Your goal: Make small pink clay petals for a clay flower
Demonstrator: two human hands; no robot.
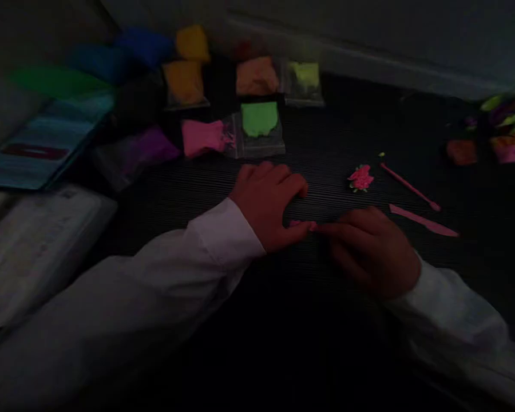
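Note:
A small, thin piece of pink modelling clay (295,224) lies on the dark table between my hands, partly covered by my left thumb. My left hand (268,203) rests palm down, its fingers apart from the thumb, which lies along the clay. My right hand (371,249) is closed, with its fingertips meeting the right end of the pink clay. Dim light hides exactly what sits between those fingertips. Just beyond the right hand is a pink clay flower (361,178) with green bits around it.
On the right lie a pink stick tool (409,186) and a pink plastic knife (424,221). Bags of pink (202,138), green (259,119) and orange clay (256,76) stand at the back. A white package (47,252) is at left; colourful clay pieces (507,147) are far right.

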